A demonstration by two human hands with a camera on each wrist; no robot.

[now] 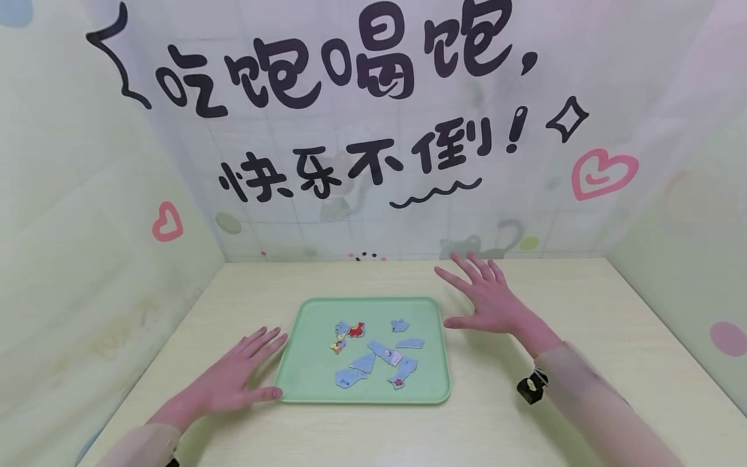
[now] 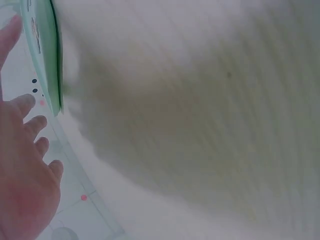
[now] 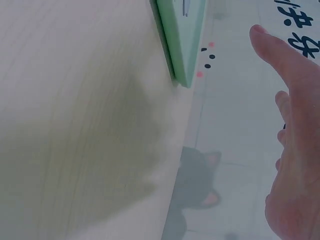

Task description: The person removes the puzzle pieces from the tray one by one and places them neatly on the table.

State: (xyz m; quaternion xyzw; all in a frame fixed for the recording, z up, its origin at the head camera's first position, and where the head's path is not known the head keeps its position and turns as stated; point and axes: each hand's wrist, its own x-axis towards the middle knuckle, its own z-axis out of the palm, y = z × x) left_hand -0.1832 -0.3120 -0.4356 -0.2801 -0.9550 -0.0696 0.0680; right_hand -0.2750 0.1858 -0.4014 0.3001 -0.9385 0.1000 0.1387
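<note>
A green tray (image 1: 420, 389) lies on the table, bearing several flat, irregular blue pieces that look like jigsaw puzzle pieces (image 1: 363, 363), some with red or yellow print. My left hand (image 1: 233, 376) hovers at the tray's left edge, fingers spread and thumb tip by the near left corner. On the other side, my right hand (image 1: 487, 301) is held above the table past the tray's right edge, with fingers and thumb stretched apart. Both hands hold nothing. In the left wrist view the tray's edge (image 2: 52, 65) shows at upper left; the right wrist view has its corner (image 3: 185, 65) at the top.
The pale wooden table (image 1: 362, 434) reaches back to a printed cloth wall (image 1: 327, 227) with black lettering. More cloth hangs at the left and right sides. A black band with a small device (image 1: 531, 387) is on the right wrist.
</note>
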